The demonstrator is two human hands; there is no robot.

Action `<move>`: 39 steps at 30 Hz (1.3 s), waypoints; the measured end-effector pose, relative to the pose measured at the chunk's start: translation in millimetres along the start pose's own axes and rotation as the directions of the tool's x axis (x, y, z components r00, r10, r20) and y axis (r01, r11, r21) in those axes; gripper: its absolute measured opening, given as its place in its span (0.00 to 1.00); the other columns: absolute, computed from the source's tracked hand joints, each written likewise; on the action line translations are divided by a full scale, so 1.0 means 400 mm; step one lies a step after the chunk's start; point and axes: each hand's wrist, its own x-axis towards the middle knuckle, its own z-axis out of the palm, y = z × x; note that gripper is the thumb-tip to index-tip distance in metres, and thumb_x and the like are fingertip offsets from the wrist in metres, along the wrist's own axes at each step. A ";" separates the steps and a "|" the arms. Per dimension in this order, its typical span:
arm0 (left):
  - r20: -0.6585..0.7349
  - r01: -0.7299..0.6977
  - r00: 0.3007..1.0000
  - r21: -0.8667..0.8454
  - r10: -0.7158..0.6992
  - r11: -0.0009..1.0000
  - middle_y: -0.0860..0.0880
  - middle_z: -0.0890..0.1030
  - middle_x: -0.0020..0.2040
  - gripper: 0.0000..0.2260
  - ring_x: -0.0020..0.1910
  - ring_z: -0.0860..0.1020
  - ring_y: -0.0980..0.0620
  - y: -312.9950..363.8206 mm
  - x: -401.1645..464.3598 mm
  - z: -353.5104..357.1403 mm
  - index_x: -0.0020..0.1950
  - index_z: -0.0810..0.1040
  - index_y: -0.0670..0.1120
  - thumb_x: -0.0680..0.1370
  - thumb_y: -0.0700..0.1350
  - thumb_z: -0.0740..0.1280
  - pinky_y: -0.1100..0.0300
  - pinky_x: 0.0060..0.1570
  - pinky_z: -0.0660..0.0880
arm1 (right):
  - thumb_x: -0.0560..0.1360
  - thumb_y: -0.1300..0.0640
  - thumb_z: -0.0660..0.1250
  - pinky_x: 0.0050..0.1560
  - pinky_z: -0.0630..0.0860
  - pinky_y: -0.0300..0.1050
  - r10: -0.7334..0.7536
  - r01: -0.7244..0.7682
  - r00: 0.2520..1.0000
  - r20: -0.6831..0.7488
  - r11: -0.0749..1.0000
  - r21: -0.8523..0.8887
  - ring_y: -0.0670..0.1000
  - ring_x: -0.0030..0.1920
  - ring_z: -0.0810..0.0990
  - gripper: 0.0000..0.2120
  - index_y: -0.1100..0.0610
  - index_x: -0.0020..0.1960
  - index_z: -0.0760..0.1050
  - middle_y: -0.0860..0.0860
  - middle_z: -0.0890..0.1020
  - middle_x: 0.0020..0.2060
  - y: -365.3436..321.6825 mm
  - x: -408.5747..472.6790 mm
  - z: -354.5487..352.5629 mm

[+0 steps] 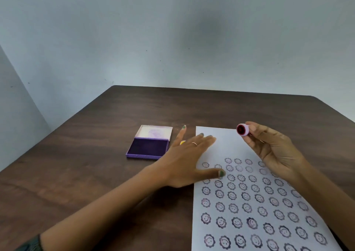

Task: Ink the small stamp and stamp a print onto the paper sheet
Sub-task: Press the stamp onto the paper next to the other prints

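Right hand (pixel 272 150) grips the small stamp (pixel 243 129); left hand (pixel 184 160), grip released, rests on the paper sheet (pixel 226 147).

hands (pixel 189 160): 2 | stamp (pixel 242 129): 1 | ink pad (pixel 148 148): 1 (open) | paper sheet (pixel 226 143): 1

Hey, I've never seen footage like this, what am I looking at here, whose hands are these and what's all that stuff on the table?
There is no machine here: one camera worn on a person's head looks down at their own bare hands. On the dark wooden table lies an open purple ink pad and, to its right, a paper sheet covered in rows of smiley-flower prints, with its far end blank. The left hand is spread flat over the sheet's left edge. The right hand holds a small round stamp in its fingers, above the paper, dark face turned towards the camera.
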 end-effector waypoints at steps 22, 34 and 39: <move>0.029 0.042 0.998 0.197 -0.048 0.980 0.53 0.46 0.79 0.44 0.77 0.41 0.56 0.001 -0.030 0.056 0.77 0.41 0.51 0.68 0.75 0.42 0.46 0.72 0.30 | 0.68 0.58 0.72 0.49 0.76 0.31 -0.250 0.503 0.856 0.452 0.205 -0.840 0.44 0.45 0.81 0.08 0.56 0.47 0.82 0.49 0.84 0.45 0.059 -0.082 0.102; 0.042 0.046 0.998 0.188 -0.054 0.981 0.52 0.44 0.79 0.44 0.76 0.41 0.55 0.002 -0.031 0.060 0.77 0.40 0.50 0.68 0.75 0.42 0.47 0.70 0.27 | 0.69 0.59 0.72 0.50 0.74 0.31 -0.219 0.506 0.850 0.480 0.082 -0.859 0.45 0.46 0.80 0.09 0.54 0.49 0.81 0.48 0.82 0.45 0.062 -0.078 0.096; 0.042 0.046 0.998 0.188 -0.055 0.981 0.52 0.44 0.79 0.44 0.76 0.41 0.56 0.001 -0.031 0.061 0.77 0.40 0.50 0.68 0.76 0.42 0.46 0.71 0.28 | 0.69 0.58 0.71 0.49 0.73 0.29 -0.208 0.497 0.854 0.477 0.051 -0.867 0.44 0.45 0.79 0.10 0.55 0.50 0.81 0.46 0.80 0.45 0.065 -0.079 0.096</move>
